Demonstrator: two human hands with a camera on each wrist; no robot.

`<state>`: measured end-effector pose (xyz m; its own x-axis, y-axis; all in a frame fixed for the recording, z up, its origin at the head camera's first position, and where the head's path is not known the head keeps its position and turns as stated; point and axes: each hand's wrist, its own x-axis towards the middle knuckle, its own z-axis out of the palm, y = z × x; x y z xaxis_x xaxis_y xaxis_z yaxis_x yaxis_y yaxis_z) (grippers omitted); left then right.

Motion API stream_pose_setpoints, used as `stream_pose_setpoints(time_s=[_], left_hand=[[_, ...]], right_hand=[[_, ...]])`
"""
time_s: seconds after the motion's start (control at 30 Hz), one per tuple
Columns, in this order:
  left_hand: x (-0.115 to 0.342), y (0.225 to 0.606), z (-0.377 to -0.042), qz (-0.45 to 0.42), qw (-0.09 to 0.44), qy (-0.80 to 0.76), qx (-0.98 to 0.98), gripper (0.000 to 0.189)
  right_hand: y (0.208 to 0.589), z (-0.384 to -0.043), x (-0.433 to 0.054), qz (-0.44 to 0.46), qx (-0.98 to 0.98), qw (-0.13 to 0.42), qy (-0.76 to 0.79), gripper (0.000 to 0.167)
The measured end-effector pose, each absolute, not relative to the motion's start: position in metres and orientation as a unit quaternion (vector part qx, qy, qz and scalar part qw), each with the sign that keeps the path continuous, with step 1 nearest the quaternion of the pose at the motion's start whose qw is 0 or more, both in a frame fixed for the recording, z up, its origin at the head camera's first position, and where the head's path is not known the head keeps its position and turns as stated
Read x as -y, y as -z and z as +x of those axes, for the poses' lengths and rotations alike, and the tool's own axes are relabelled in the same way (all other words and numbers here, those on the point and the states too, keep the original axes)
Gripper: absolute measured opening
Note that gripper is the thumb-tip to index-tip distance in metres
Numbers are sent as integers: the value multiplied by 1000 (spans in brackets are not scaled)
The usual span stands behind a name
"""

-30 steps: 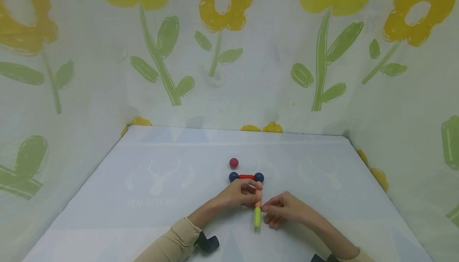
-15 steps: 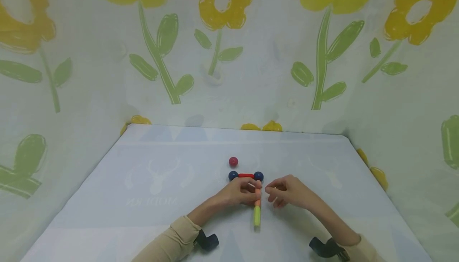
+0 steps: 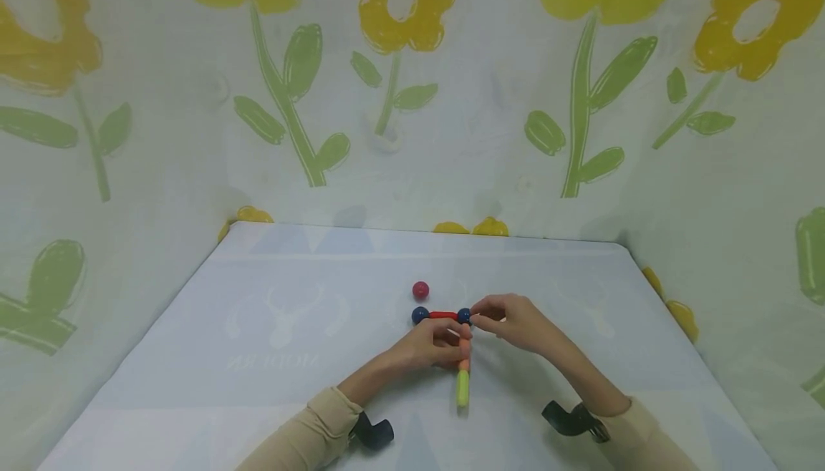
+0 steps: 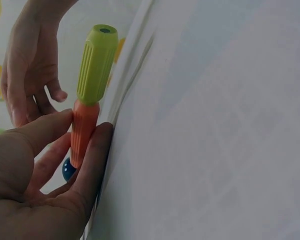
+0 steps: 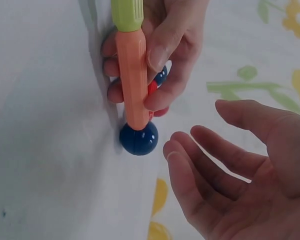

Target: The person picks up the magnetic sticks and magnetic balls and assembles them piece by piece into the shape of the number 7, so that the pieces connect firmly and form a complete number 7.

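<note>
My left hand grips an orange rod between thumb and fingers. A lime-green rod is joined end to end with it, pointing toward me. The orange rod's far end meets a dark blue ball. From that ball a red rod runs left to a second blue ball, partly behind my left fingers. My right hand is just right of the near blue ball. In the right wrist view its fingers are loosely bent, with a gap between them and the ball.
A loose red ball lies on the pale table, behind the left blue ball. Flower-printed cloth walls enclose the table at the back and sides. Dark wrist mounts sit at both sleeves.
My right hand has moved away from the joint of the green and orange rods, forward to beside the right blue ball. My left hand keeps its hold on the orange rod.
</note>
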<state>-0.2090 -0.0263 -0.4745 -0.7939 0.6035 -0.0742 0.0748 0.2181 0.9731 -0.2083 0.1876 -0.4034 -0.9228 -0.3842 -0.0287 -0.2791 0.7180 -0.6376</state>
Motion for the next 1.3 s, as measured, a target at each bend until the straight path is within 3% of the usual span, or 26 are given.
stream_pose_setpoints(time_s=[0.33,1.3], left_hand=[[25,477,-210,243,225,-581,-743,29],[27,478,-210,235,221,-582,-746,28]], right_hand=[[405,-220,-174,-194,-932,52,301,25],[411,-259,-148,-239,-925,72,287,28]])
